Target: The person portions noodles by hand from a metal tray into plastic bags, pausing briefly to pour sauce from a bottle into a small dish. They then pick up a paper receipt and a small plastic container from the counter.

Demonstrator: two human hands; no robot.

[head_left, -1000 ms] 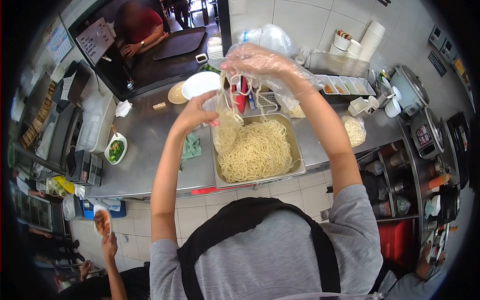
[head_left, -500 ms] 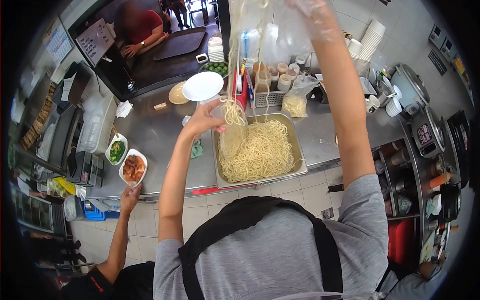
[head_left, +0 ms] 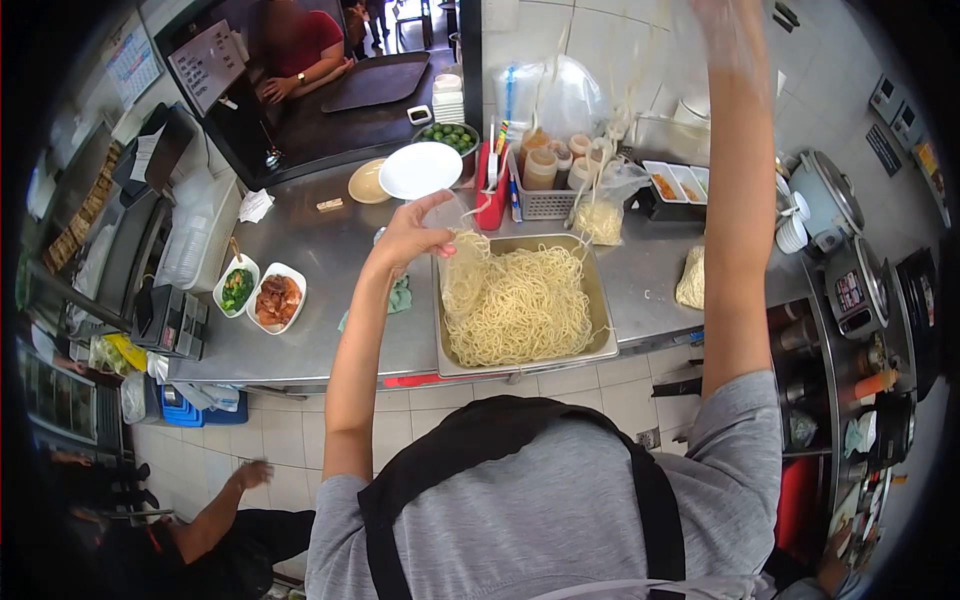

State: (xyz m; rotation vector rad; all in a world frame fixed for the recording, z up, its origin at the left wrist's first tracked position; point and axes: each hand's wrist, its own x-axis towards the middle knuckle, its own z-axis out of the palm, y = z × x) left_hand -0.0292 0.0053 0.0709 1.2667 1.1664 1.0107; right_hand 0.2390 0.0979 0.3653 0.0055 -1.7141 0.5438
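Observation:
My left hand (head_left: 412, 236) holds a clear plastic bag (head_left: 462, 285) with noodles inside, upright over the left side of a metal tray. Yellow noodles (head_left: 530, 305) are heaped in that tray (head_left: 607, 345). High at the top edge, my right hand (head_left: 728, 35), in a clear plastic glove, is blurred and partly cut off. Long noodle strands (head_left: 622, 90) hang to its left, swinging over the counter behind the tray; where they are gripped lies out of frame. Another filled noodle bag (head_left: 600, 222) stands behind the tray, and one more (head_left: 691, 278) lies by my right forearm.
A white plate (head_left: 420, 171), a red holder (head_left: 492, 190) and a basket of sauce bottles (head_left: 548, 204) stand at the back. On the left are bowls of greens (head_left: 236, 290) and meat (head_left: 278, 300). A co-worker's hand (head_left: 253, 474) is at lower left. A person leans at the window.
My right hand has swung right and up, carrying the strands away from the bag in my left hand. The co-worker's hand has let go of the meat bowl and drawn back.

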